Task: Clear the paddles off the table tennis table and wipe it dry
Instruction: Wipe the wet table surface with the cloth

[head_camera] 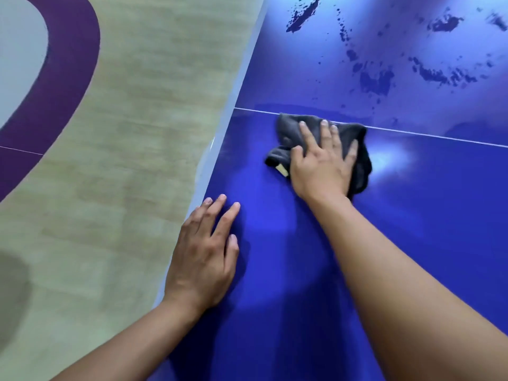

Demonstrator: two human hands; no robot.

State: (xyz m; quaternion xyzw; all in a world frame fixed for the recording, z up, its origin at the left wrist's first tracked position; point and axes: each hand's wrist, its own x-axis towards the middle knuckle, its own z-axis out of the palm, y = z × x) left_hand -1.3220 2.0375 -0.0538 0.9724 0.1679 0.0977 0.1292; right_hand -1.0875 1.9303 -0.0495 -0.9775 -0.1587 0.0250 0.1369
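The blue table tennis table (426,229) fills the right side of the head view. My right hand (321,163) lies flat, fingers spread, pressing a crumpled dark grey cloth (362,166) onto the table beside the thin white centre line (439,137). My left hand (204,254) rests palm down at the table's left edge, fingers apart, holding nothing. Beyond the white line, dark patches and drops of water (376,81) spread over the far part of the table. No paddle is in view.
The table's pale grey side edge (220,141) runs diagonally from top centre to bottom left. Left of it is a light wood-look floor (132,133) with a curved purple band (68,78).
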